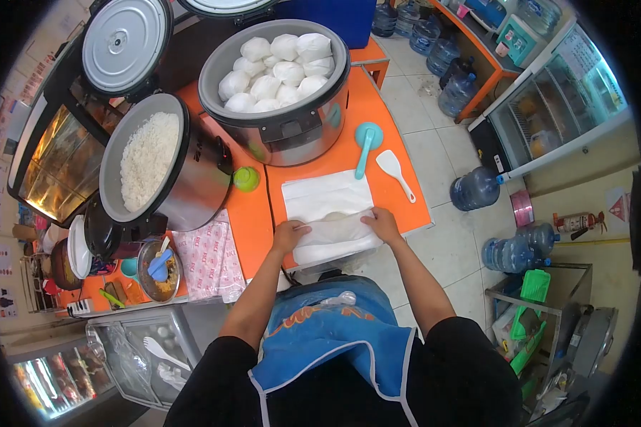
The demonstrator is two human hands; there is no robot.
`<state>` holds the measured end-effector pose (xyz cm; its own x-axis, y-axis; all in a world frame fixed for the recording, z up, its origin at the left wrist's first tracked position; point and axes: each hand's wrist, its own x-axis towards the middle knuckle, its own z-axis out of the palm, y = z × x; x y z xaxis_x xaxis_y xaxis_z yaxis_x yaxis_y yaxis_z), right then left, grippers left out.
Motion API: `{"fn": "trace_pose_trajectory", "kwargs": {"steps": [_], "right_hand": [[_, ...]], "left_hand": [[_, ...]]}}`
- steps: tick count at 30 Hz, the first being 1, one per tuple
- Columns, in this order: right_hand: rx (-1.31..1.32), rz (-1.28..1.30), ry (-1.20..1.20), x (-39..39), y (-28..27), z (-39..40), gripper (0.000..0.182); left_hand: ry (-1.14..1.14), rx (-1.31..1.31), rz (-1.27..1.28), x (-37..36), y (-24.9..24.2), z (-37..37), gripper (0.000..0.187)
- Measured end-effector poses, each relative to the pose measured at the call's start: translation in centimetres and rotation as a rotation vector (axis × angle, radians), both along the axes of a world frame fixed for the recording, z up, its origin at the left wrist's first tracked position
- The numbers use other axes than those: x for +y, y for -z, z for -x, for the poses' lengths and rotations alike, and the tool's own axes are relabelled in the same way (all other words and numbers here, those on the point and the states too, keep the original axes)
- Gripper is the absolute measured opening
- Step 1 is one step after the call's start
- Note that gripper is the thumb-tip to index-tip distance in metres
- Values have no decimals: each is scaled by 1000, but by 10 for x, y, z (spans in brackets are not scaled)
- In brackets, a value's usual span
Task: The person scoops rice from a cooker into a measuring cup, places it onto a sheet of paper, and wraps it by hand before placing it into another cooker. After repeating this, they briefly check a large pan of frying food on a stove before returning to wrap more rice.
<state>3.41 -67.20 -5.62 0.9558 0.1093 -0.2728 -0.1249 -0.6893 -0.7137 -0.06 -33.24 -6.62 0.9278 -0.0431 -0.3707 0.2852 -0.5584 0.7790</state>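
Observation:
White paper sheets lie on the orange table near its front edge. My left hand pinches the left side of the paper, and my right hand pinches its right side. Between them the paper is folded over a low, pale mound, its contents mostly covered. Just beyond the sheets is a teal scoop, with a white rice paddle to its right. Behind stands a large cooker full of white wrapped bundles. Left of it, another cooker holds loose white rice.
A green cup sits between cooker and paper. Printed wrappers and a metal bowl with a blue spoon are at the left. A grey bin stands below them. Water jugs are on the floor at right.

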Motion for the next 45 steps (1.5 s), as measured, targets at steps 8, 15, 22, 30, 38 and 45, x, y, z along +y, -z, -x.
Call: {"fn": "trace_pose_trajectory", "kwargs": {"steps": [8, 15, 22, 30, 38, 45], "right_hand": [[-590, 180, -289, 54, -50, 59, 38], [-644, 181, -508, 70, -52, 81, 45], [-606, 204, -624, 58, -65, 69, 45], [-549, 68, -459, 40, -61, 21, 48], [-588, 174, -439, 38, -67, -63, 37], [-532, 179, -684, 24, -71, -40, 21]], "left_hand": [[171, -18, -172, 4, -25, -17, 39], [69, -437, -328, -36, -19, -52, 45], [90, -350, -539, -46, -14, -65, 38], [269, -270, -253, -25, -41, -82, 32], [478, -319, -113, -26, -72, -71, 21], [487, -337, -180, -27, -87, -46, 17]]}}
